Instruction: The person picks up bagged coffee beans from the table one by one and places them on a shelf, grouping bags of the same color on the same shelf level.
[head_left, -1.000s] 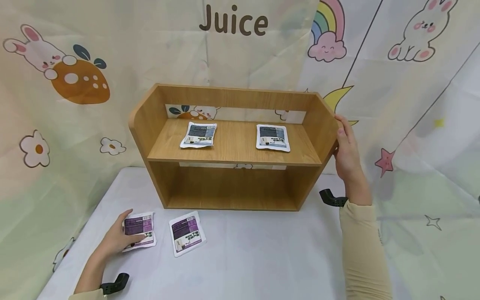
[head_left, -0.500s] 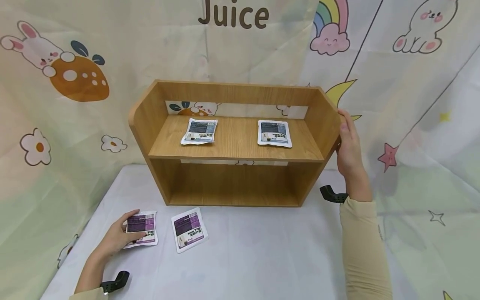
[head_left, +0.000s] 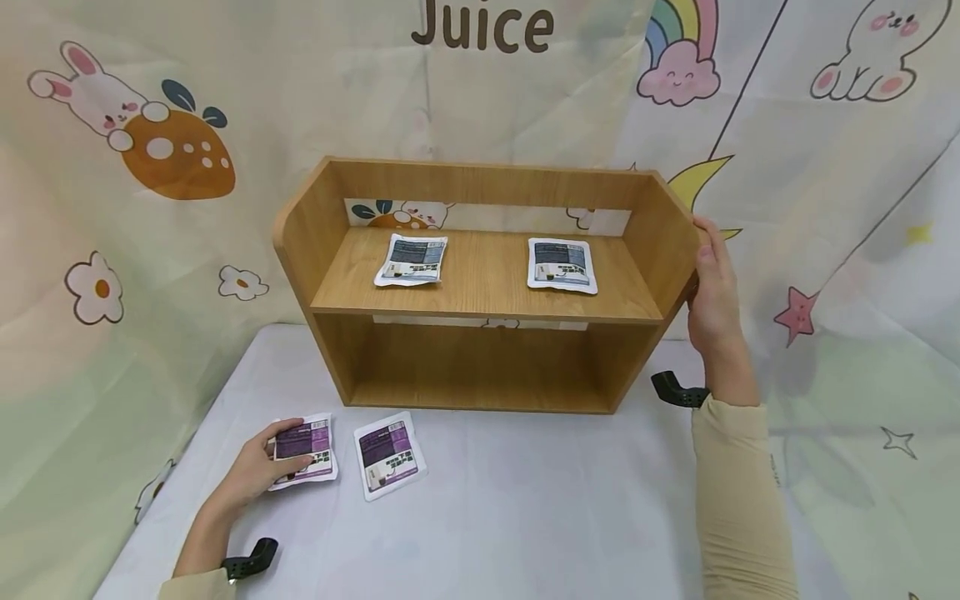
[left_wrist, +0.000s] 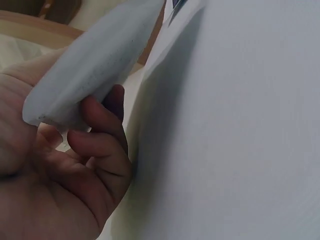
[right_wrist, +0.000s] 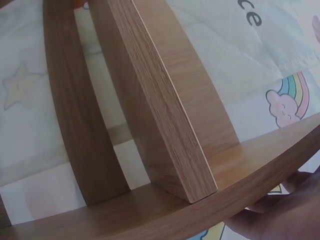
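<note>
My left hand (head_left: 255, 468) pinches a white packet with a purple label (head_left: 311, 450) between thumb and fingers. In the left wrist view the same packet (left_wrist: 95, 65) is tilted, with curled fingertips under it and a shadow on the cloth. A second purple-labelled packet (head_left: 388, 454) lies flat to its right. My right hand (head_left: 716, 308) rests against the outer side of the wooden shelf's (head_left: 487, 318) right panel. The right wrist view shows its fingers (right_wrist: 285, 210) against that panel's outside, partly hidden by it.
On the shelf's upper board lie two blue-labelled packets, one left (head_left: 412, 260) and one right (head_left: 562, 265). The shelf stands on a white-covered table (head_left: 525, 500), in front of a printed cloth backdrop (head_left: 247, 100).
My left hand has moved slightly right with the pinched packet, closer to the flat one. The head view has shifted a little. My right hand stays at the shelf's side.
</note>
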